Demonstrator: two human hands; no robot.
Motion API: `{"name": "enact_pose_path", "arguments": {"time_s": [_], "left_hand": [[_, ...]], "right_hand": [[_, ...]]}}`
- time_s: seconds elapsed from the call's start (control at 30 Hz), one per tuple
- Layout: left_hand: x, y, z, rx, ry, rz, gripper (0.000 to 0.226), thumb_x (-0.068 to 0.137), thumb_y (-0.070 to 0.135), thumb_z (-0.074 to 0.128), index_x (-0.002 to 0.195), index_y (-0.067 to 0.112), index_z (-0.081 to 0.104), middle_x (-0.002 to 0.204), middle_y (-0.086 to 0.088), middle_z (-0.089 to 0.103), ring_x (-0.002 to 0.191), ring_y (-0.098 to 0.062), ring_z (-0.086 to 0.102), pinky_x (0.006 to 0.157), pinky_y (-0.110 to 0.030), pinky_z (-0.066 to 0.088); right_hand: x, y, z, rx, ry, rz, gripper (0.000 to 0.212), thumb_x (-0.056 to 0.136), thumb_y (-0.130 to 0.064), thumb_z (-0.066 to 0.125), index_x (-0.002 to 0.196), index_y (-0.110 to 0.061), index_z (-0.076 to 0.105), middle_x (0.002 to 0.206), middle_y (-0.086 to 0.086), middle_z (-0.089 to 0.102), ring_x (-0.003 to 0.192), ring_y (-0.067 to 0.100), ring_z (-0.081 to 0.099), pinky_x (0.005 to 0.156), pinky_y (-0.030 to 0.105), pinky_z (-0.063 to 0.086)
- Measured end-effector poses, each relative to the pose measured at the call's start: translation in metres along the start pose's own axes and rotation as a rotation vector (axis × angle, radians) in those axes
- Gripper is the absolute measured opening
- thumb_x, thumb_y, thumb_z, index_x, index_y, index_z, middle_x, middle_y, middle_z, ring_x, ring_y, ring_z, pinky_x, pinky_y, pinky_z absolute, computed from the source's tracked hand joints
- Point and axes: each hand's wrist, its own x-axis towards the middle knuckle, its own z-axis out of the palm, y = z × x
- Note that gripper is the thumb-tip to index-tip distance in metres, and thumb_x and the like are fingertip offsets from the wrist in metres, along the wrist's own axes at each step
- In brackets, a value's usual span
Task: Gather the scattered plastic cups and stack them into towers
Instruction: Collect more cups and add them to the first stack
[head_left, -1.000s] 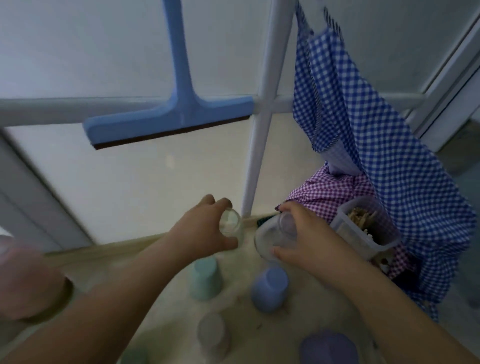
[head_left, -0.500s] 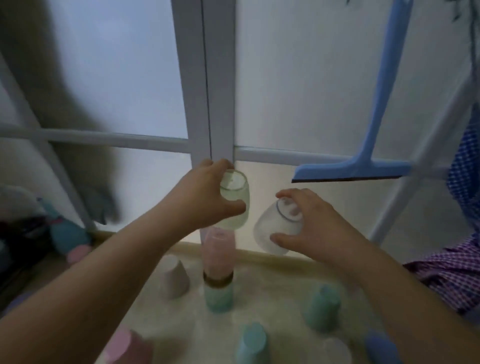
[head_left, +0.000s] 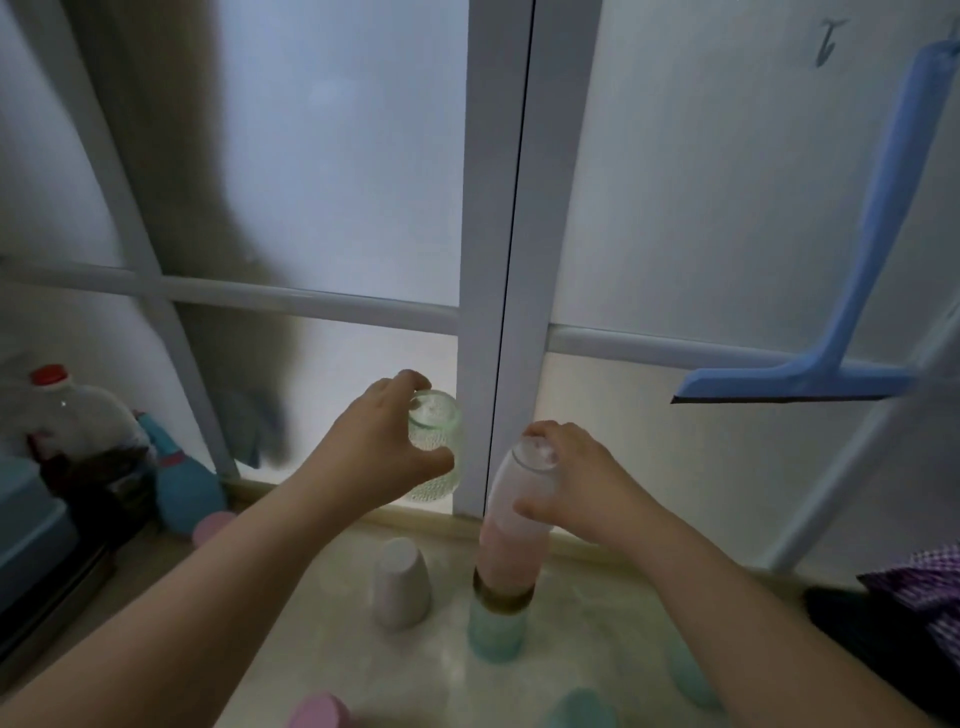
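A tower of upturned cups (head_left: 506, 577) stands on the pale floor in front of the window frame: a teal cup at the bottom, a brownish band, pink above. My right hand (head_left: 576, 478) grips a clear cup (head_left: 524, 467) set upside down over the tower's top. My left hand (head_left: 384, 447) holds a pale green textured cup (head_left: 439, 447) in the air just left of the tower. A beige cup (head_left: 401, 582) stands upturned left of the tower. More cups lie near the bottom edge: pink (head_left: 319, 712), teal (head_left: 579, 709) and teal (head_left: 691, 675).
A white window frame post (head_left: 498, 260) rises right behind the tower. A blue squeegee (head_left: 795, 376) leans at the right. At the left stand a red-capped bottle (head_left: 72, 415), a blue bowling-pin toy (head_left: 182, 483) and a blue bin (head_left: 26, 525). Checked purple cloth (head_left: 930, 582) lies at the right.
My right hand has brought the clear cup down onto the top of the tower. My left hand still holds the green cup beside it. The view has shifted slightly left.
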Motion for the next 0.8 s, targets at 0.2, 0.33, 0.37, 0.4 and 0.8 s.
{"name": "enact_pose_path", "arguments": {"time_s": [0.2, 0.33, 0.37, 0.4, 0.8], "left_hand": [[0.005, -0.01, 0.003, -0.016, -0.023, 0.009, 0.062, 0.07, 0.027, 0.071, 0.124, 0.021, 0.043, 0.124, -0.003, 0.054, 0.093, -0.011, 0.043, 0.082, -0.024, 0.034], [0.011, 0.0, 0.003, -0.053, -0.021, 0.024, 0.061, 0.07, 0.028, 0.071, 0.124, 0.023, 0.043, 0.123, -0.002, 0.054, 0.093, -0.015, 0.047, 0.081, -0.026, 0.037], [0.012, 0.004, 0.002, -0.06, -0.016, 0.035, 0.061, 0.07, 0.029, 0.071, 0.124, 0.023, 0.043, 0.123, -0.002, 0.054, 0.093, -0.016, 0.049, 0.08, -0.027, 0.039], [0.013, 0.009, 0.001, -0.066, -0.009, 0.048, 0.061, 0.07, 0.03, 0.07, 0.124, 0.024, 0.043, 0.123, -0.001, 0.053, 0.093, -0.017, 0.05, 0.08, -0.028, 0.041], [0.018, 0.058, 0.045, -0.103, -0.111, 0.13, 0.062, 0.072, 0.033, 0.07, 0.126, 0.022, 0.04, 0.124, -0.002, 0.053, 0.098, -0.02, 0.052, 0.084, -0.034, 0.052]], "right_hand": [[0.007, 0.003, 0.017, 0.004, -0.048, 0.051, 0.075, 0.072, -0.019, 0.071, 0.134, -0.033, 0.033, 0.137, -0.004, 0.039, 0.119, 0.016, 0.045, 0.085, 0.022, 0.043], [0.005, 0.003, 0.012, 0.0, -0.07, 0.039, 0.085, 0.072, -0.023, 0.075, 0.14, -0.031, 0.025, 0.143, -0.003, 0.035, 0.126, 0.017, 0.042, 0.094, 0.024, 0.039], [0.002, 0.005, 0.009, -0.011, -0.072, 0.024, 0.088, 0.072, -0.026, 0.076, 0.142, -0.03, 0.023, 0.145, -0.003, 0.034, 0.129, 0.017, 0.04, 0.099, 0.026, 0.038], [-0.001, 0.006, 0.005, -0.026, -0.063, 0.009, 0.09, 0.071, -0.028, 0.077, 0.142, -0.029, 0.022, 0.146, -0.003, 0.033, 0.13, 0.016, 0.038, 0.103, 0.028, 0.036], [-0.044, 0.037, -0.031, -0.182, 0.122, -0.034, 0.048, 0.082, -0.035, 0.063, 0.126, -0.028, 0.045, 0.119, -0.007, 0.054, 0.102, 0.006, 0.05, 0.089, 0.023, 0.043]]}}
